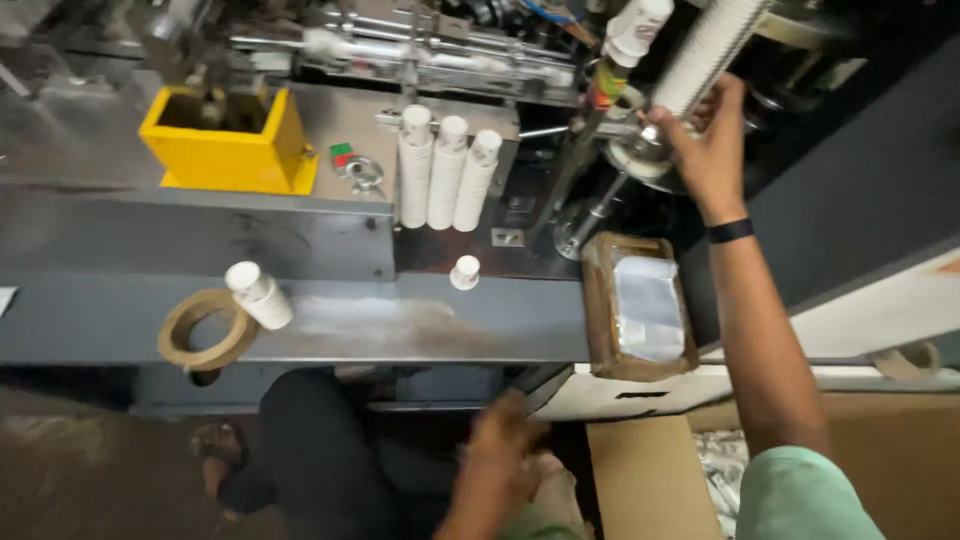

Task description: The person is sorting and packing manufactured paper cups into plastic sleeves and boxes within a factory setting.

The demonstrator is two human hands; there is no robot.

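Grey machine bench point(420, 320) — right hand point(705, 135) grips tilted cup stack point(705, 50) above it, long axis up-right; left hand point(505, 450) below bench, grip indiscernible.

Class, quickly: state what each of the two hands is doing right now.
Left hand: low by the cardboard box, grip unclear.
Right hand: closed on the stack of paper cups.

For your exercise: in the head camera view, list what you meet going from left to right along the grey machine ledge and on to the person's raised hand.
Tape roll → small stack of paper cups lying on its side → single small cup → wooden box lined with foil → right hand holding a long stack of cups.
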